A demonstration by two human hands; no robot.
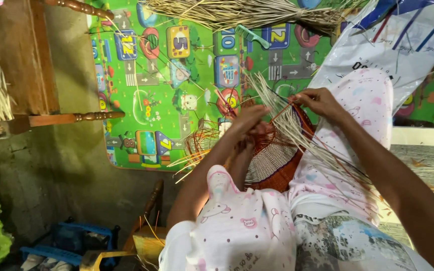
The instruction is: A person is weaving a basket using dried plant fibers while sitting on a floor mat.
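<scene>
The person's left hand (247, 120) curls its fingers around the upper rim of a half-woven round basket of orange-brown and pale cane strips (275, 160), the fingertips bunched tight on the weave at the rim's near-left edge. The right hand (320, 100) pinches a few of the thin, stiff, straw-coloured reed strands (277, 103) between thumb and fingertips, just above the basket's far rim. The basket rests in the person's lap, tilted on its side, between both hands and directly below the fingers; its ribbed wall shows a cream band against darker rust-coloured rows. Loose pale strands fan out past the right fingers, up to the left and down across the knees, which are covered in soft white and pink printed cloth (367, 100). Beyond the fingers of both hands lies a bright green foam play mat with cartoon panels (172, 90), glossy and flat. A small turquoise plastic comb (252, 36) lies on it, well above the left fingers, just below a heap of dry, wiry straw (247, 12). Far left of the left fingers stands turned wooden furniture (31, 75).
</scene>
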